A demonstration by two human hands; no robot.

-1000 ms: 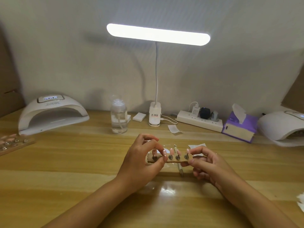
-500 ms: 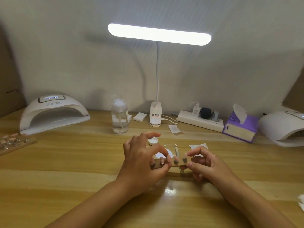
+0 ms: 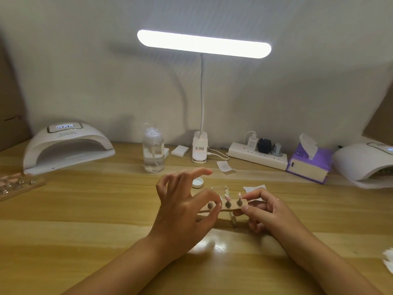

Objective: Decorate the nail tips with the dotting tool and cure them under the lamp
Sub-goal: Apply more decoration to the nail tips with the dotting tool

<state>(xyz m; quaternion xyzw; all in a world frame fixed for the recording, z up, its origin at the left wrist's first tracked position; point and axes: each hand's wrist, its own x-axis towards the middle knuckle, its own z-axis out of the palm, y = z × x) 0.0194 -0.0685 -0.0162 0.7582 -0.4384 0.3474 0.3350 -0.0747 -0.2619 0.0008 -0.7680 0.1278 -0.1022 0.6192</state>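
A small wooden nail tip holder with pink nail tips on metal studs is held just above the table centre. My right hand pinches its right end between thumb and forefinger. My left hand covers its left part, thumb and a lower finger pinching the strip, forefinger lifted and straight. The dotting tool lies on the table under the holder, partly hidden. A white curing lamp stands at the back left, its display lit. Another curing lamp sits at the far right.
A second holder with nail tips lies at the left edge. Along the back stand a clear pump bottle, a lit desk lamp, a power strip and a purple tissue box. A white cap lies behind my left hand.
The holder has come down closer to the table. My left hand slid right along the strip, covering more tips, and its forefinger lifted off.
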